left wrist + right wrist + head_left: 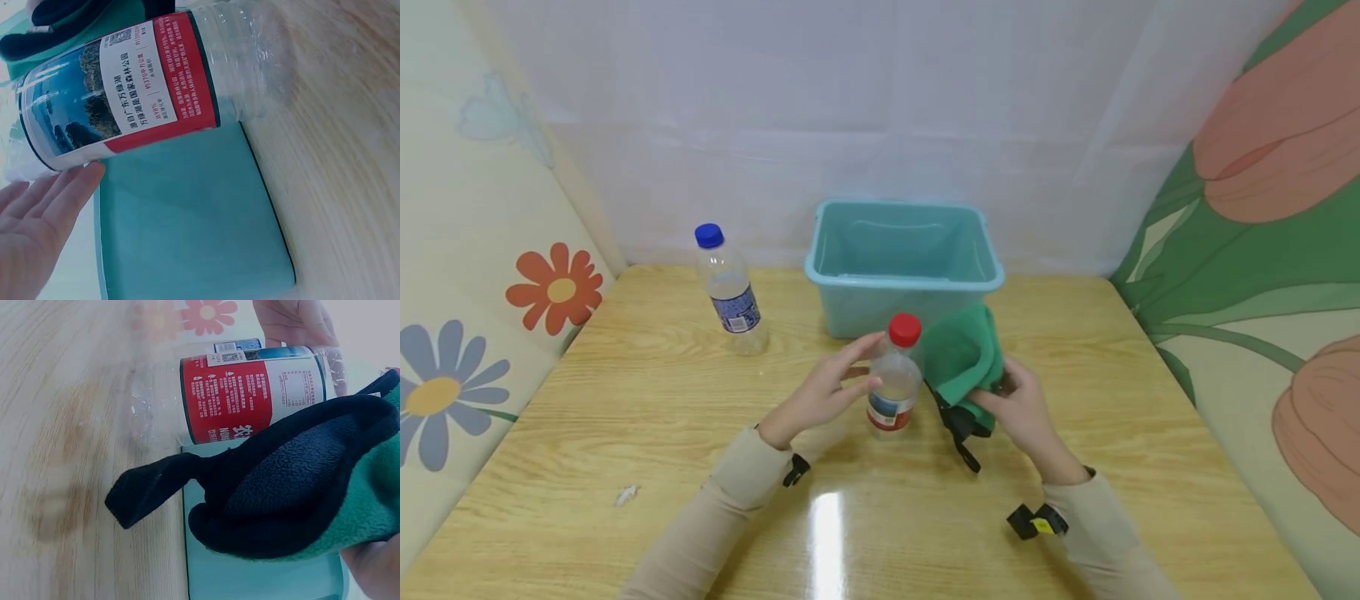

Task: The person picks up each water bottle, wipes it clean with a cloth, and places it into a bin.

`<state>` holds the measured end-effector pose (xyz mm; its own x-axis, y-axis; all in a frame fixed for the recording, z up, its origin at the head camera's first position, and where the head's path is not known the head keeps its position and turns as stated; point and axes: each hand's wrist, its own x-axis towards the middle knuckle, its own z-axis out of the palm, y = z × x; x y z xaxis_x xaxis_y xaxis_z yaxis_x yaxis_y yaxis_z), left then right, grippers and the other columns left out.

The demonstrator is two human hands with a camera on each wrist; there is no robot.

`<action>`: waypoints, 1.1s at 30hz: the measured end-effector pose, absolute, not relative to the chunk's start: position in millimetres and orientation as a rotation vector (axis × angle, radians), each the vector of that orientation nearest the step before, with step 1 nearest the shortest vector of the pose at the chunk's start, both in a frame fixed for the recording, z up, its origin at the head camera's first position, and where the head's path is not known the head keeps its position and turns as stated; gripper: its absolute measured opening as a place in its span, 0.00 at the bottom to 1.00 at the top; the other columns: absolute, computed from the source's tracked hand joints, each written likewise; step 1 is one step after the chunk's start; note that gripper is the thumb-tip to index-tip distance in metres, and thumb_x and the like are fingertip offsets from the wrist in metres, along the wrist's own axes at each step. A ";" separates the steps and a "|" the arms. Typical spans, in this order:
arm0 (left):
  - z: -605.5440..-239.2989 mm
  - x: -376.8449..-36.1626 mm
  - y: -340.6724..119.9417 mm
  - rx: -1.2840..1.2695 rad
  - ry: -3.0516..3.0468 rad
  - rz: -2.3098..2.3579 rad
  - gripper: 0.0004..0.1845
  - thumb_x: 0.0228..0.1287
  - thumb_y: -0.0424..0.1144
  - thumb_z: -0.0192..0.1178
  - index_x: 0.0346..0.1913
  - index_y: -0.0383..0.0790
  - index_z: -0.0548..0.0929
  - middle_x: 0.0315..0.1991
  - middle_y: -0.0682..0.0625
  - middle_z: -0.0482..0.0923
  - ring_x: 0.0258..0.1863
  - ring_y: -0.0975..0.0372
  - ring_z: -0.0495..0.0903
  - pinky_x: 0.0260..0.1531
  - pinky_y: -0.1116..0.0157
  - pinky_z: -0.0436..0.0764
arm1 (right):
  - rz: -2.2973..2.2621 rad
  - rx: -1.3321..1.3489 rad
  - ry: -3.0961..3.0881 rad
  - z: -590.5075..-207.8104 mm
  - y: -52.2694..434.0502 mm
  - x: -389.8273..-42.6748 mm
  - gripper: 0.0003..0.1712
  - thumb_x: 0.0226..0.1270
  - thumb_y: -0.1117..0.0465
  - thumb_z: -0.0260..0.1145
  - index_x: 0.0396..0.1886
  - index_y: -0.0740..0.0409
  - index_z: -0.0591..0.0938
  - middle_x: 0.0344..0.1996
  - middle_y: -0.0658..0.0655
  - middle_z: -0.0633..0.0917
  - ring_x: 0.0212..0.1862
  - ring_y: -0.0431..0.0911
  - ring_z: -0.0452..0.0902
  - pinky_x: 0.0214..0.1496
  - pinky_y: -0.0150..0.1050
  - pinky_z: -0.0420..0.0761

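Left hand (822, 398), fingers extended, beside bottle (895, 387), upright, cap (905, 330) up; right hand (1021, 410) gripping cloth (955, 354); tub (898, 282) behind; blue-capped bottle (735, 307) left.

Clock centred on red-capped clear plastic bottle (895, 379) | 12: light-blue rectangular plastic bin (865, 304) blocks low passage, mouth open above | 2: green-and-black fabric bundle (951, 354) in right grip (1018, 408) bars way | 9: left grip (823, 392) in way | 10: blue-capped clear plastic bottle (735, 304), gap between it and bin | 6: wood-grain tabletop (917, 517) free between sleeves (722, 500)

White backdrop (880, 100), floral side walls (1247, 250), wood-grain tabletop (1120, 367)
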<state>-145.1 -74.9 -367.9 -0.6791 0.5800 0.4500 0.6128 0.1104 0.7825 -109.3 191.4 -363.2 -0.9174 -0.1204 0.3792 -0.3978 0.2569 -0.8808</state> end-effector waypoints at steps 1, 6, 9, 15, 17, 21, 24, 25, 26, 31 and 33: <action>-367.5 -145.4 -75.3 -1.253 -2.325 -1.664 0.30 0.62 0.26 0.54 0.65 0.27 0.57 0.62 0.34 0.62 0.60 0.48 0.65 0.51 0.58 0.76 | 1.715 0.475 -2.300 -363.2 191.6 -109.3 0.24 0.49 0.78 0.65 0.50 0.71 0.75 0.43 0.51 0.79 0.44 0.38 0.75 0.42 0.31 0.80; -364.9 -146.2 -78.2 -1.303 -2.347 -1.657 0.30 0.64 0.26 0.51 0.67 0.28 0.54 0.65 0.35 0.57 0.62 0.48 0.61 0.54 0.59 0.74 | 1.708 0.478 -2.309 -363.6 191.9 -109.7 0.24 0.49 0.78 0.65 0.50 0.71 0.75 0.42 0.43 0.79 0.44 0.38 0.75 0.43 0.31 0.79; -364.4 -146.3 -79.6 -1.338 -2.350 -1.648 0.30 0.65 0.27 0.50 0.68 0.29 0.53 0.67 0.37 0.54 0.64 0.49 0.60 0.54 0.59 0.73 | 1.704 0.495 -2.302 -363.8 191.5 -110.1 0.24 0.50 0.78 0.65 0.50 0.70 0.75 0.42 0.42 0.79 0.44 0.39 0.75 0.42 0.31 0.79; -364.4 -144.9 -81.5 -1.314 -2.341 -1.672 0.33 0.64 0.28 0.52 0.69 0.30 0.49 0.67 0.37 0.55 0.64 0.50 0.60 0.55 0.55 0.72 | 1.704 0.512 -2.298 -364.8 189.9 -111.0 0.22 0.50 0.78 0.65 0.49 0.70 0.75 0.41 0.43 0.79 0.43 0.40 0.75 0.42 0.31 0.78; -364.2 -143.5 -81.1 -1.266 -2.320 -1.665 0.33 0.64 0.30 0.54 0.68 0.30 0.51 0.65 0.37 0.59 0.62 0.51 0.62 0.53 0.54 0.74 | 1.711 0.519 -2.294 -364.3 189.2 -111.2 0.23 0.49 0.78 0.65 0.49 0.70 0.75 0.41 0.44 0.79 0.44 0.40 0.74 0.44 0.31 0.78; -362.8 -139.1 -77.7 -1.154 -2.239 -1.616 0.30 0.63 0.32 0.56 0.65 0.30 0.58 0.60 0.36 0.65 0.58 0.50 0.67 0.47 0.51 0.77 | 1.721 0.543 -2.285 -360.5 186.8 -110.8 0.25 0.48 0.79 0.65 0.50 0.72 0.74 0.43 0.48 0.80 0.45 0.40 0.74 0.46 0.31 0.78; -360.6 -135.3 -73.0 -1.098 -2.162 -1.568 0.27 0.61 0.31 0.57 0.62 0.29 0.62 0.57 0.35 0.67 0.54 0.49 0.70 0.44 0.52 0.79 | 1.714 0.579 -2.285 -356.8 184.4 -111.0 0.26 0.48 0.79 0.65 0.51 0.72 0.74 0.45 0.56 0.80 0.46 0.39 0.75 0.46 0.32 0.79; -359.9 -134.3 -71.1 -1.088 -2.137 -1.541 0.26 0.60 0.31 0.58 0.60 0.28 0.64 0.56 0.35 0.68 0.53 0.49 0.71 0.43 0.53 0.80 | 1.704 0.594 -2.287 -355.3 183.5 -111.2 0.26 0.48 0.78 0.65 0.51 0.71 0.74 0.45 0.59 0.79 0.46 0.39 0.75 0.46 0.32 0.79; -359.1 -133.5 -69.2 -1.082 -2.117 -1.513 0.26 0.59 0.31 0.58 0.59 0.28 0.65 0.55 0.35 0.69 0.52 0.49 0.72 0.42 0.54 0.81 | 1.687 0.611 -2.292 -353.7 182.6 -111.6 0.26 0.49 0.78 0.65 0.51 0.71 0.74 0.46 0.61 0.79 0.46 0.39 0.75 0.46 0.32 0.79; -358.1 -131.9 -60.8 -1.077 -2.046 -1.379 0.24 0.57 0.32 0.61 0.54 0.25 0.69 0.50 0.35 0.72 0.47 0.49 0.74 0.37 0.61 0.83 | 1.592 0.690 -2.316 -346.9 176.6 -114.7 0.24 0.48 0.78 0.65 0.49 0.69 0.76 0.44 0.65 0.80 0.44 0.41 0.75 0.44 0.33 0.79; -359.0 -131.7 -59.0 -1.071 -2.037 -1.363 0.24 0.54 0.31 0.63 0.53 0.25 0.70 0.48 0.36 0.73 0.46 0.50 0.74 0.34 0.63 0.83 | 1.543 0.721 -2.329 -344.7 173.5 -115.8 0.23 0.48 0.77 0.66 0.48 0.68 0.77 0.42 0.64 0.81 0.42 0.42 0.76 0.41 0.34 0.80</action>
